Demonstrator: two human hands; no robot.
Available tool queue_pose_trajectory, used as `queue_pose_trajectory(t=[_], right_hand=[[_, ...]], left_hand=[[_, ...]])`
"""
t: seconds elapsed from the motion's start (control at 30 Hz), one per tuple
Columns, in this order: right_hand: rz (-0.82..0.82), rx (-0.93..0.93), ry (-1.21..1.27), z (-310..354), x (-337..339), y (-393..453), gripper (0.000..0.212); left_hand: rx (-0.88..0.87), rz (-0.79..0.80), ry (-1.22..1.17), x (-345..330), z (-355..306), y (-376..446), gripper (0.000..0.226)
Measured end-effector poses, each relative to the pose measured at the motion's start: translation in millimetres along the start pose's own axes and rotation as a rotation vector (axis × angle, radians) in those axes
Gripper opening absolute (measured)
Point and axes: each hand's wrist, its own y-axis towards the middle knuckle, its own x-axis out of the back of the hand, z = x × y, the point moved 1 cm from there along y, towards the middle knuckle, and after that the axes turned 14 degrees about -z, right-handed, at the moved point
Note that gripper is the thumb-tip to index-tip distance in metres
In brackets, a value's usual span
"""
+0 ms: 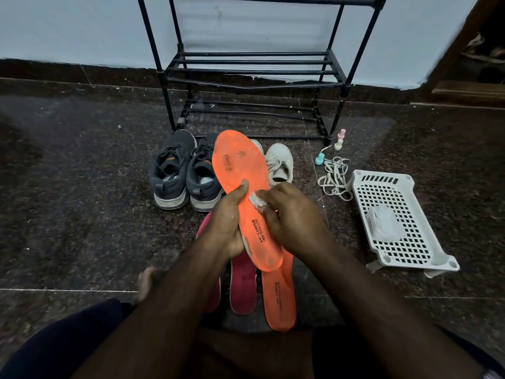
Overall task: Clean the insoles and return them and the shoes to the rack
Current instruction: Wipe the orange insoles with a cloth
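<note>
My left hand grips a stained orange insole by its heel half, held up above the floor. My right hand pinches a small white wipe against the insole's middle. A second orange insole and two pink insoles lie on the floor under my hands. A pair of dark grey sneakers and a pair of white sneakers, partly hidden behind the insole, stand in front of the black rack.
A white perforated plastic basket with a pack of wipes sits on the floor at the right. White laces and small pastel bottles lie beside it. The floor is dark granite; a pale wall stands behind the rack.
</note>
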Motion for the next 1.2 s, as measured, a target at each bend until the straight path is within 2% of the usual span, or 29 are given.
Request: queue_pose_trajectory(t=[0.2, 0.3, 0.37, 0.47, 0.6, 0.67, 0.87, 0.97, 1.03, 1.1, 1.2], right_hand=[[0.098, -0.105, 0.071, 0.4, 0.2, -7.7, 0.019], [-0.067, -0.154, 0.090, -3.3, 3.4, 2.0, 0.018], [-0.122, -0.140, 0.077, -4.0, 1.8, 8.5, 0.018], [-0.058, -0.068, 0.043, 1.8, -9.1, 1.0, 0.015], [0.113, -0.034, 0.027, 7.3, -15.7, -16.2, 0.020], [0.134, -0.041, 0.044, 7.6, -14.3, -17.7, 0.020], [-0.086, -0.136, 0.030, 1.1, -9.0, 0.3, 0.022], [0.021, -0.119, -0.030, 4.2, -10.5, -6.7, 0.021], [0.124, -0.080, -0.006, 9.1, -12.0, -16.0, 0.024], [0.159, -0.060, 0.045, 10.8, -11.2, -17.9, 0.026], [0.003, -0.124, 0.064, 4.3, -6.1, -7.5, 0.022]], left_hand=[[-0.041, -0.058, -0.037, 7.6, -1.5, 12.5, 0.055], [-0.027, -0.073, -0.031, 5.0, 2.9, 9.5, 0.044], [-0.024, -0.059, -0.038, 3.6, 7.1, 8.7, 0.038], [-0.016, -0.061, -0.045, 3.5, 9.0, 7.8, 0.031], [0.015, -0.125, -0.033, 5.9, 6.3, 10.3, 0.039], [0.008, -0.140, -0.031, 6.7, 4.9, 11.3, 0.040], [-0.023, -0.118, 0.000, 1.8, 11.4, 2.1, 0.034], [-0.028, -0.137, 0.010, 1.7, 13.1, 3.4, 0.034], [-0.034, -0.167, 0.019, 0.7, 12.2, 3.4, 0.034], [-0.058, -0.184, 0.037, 0.8, 12.1, 5.2, 0.034], [-0.061, -0.180, 0.059, -0.1, 12.3, 0.7, 0.033]])
